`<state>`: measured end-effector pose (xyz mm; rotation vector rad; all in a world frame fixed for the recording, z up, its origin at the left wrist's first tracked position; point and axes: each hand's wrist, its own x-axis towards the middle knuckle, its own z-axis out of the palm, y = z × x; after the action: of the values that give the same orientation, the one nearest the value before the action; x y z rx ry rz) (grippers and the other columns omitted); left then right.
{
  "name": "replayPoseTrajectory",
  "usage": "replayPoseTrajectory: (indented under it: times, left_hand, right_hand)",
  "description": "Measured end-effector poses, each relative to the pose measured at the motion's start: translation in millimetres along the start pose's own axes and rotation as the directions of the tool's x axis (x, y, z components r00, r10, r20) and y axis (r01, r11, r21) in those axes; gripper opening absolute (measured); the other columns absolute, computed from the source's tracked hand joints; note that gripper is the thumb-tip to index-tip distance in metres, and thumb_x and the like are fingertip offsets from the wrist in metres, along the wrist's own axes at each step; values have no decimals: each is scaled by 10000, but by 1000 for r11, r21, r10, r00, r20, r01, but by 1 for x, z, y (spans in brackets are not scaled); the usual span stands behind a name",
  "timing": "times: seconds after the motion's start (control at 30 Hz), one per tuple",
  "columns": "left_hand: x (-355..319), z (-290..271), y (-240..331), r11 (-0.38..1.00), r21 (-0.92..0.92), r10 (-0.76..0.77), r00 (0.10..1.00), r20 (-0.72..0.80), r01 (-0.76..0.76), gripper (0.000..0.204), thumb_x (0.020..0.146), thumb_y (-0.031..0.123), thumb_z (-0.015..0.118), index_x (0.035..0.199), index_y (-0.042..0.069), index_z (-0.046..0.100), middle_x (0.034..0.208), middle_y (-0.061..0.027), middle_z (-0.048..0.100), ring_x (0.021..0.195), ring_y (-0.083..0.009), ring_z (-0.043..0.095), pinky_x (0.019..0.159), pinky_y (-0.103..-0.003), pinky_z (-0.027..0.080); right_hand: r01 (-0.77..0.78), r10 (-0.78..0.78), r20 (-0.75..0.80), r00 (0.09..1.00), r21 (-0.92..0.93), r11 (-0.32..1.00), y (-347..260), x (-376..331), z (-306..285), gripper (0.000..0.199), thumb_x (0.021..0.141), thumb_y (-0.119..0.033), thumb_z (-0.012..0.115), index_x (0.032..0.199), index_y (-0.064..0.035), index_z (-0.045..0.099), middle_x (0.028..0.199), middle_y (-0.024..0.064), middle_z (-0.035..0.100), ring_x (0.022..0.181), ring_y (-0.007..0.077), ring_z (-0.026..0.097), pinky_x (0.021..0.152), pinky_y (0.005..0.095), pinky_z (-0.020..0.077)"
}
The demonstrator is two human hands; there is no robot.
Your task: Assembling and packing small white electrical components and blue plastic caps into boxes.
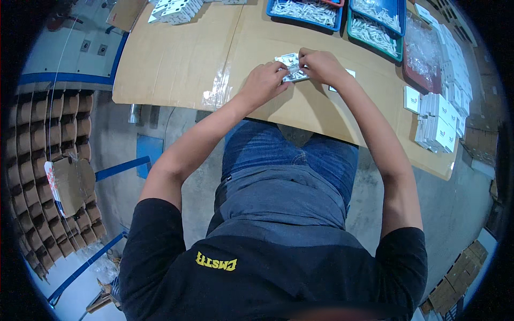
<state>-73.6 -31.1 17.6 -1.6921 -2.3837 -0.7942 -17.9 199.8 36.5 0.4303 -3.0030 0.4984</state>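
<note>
On the cardboard-covered table (176, 59), both my hands work at a small flat white piece with dark printing (287, 59). My left hand (262, 85) grips its left side with bent fingers. From the right, my right hand (322, 67) has its thumb and fingertips closed at the piece's right side. Something greyish and shiny shows between the fingertips, too small to make out. A white card or flat box (350, 73) lies partly behind my right wrist.
Ahead are a blue tray (338, 27) and a green tray (350, 33) of small white sticks. A red tray (428, 84) holds clear plastic bags. White flat boxes (440, 123) are stacked at right, more white boxes (176, 10) far left. A cardboard divider grid (32, 176) stands left.
</note>
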Motion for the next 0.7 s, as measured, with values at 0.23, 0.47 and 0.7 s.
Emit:
replayPoseTrajectory:
  times: [0.23,0.47,0.7]
  left_hand:
    - [-1,-1,-3,997,-70,-26,1000,-9,26,204,797,201,767,944,66,725,979,-57,683,898,-266,664,770,-415,548]
    - [-7,-4,6,994,-110,-24,1000,-17,22,216,802,214,762,951,71,702,922,-63,673,859,-275,636,765,-415,540]
    - [-7,-5,5,987,-161,6,1000,-23,-10,200,806,184,763,955,73,688,948,-70,673,877,-279,632,774,-408,536]
  right_hand:
    - [-58,69,102,992,-101,993,-10,2,-3,103,816,-168,707,889,-96,717,882,129,707,849,340,684,732,466,536]
    - [-218,205,156,966,67,974,-26,-21,-15,138,812,-158,693,932,-98,726,864,153,714,859,366,682,773,470,535]
    - [-290,289,32,957,22,957,-40,-37,-5,94,842,-136,678,908,-114,742,998,95,675,942,313,685,783,443,550]
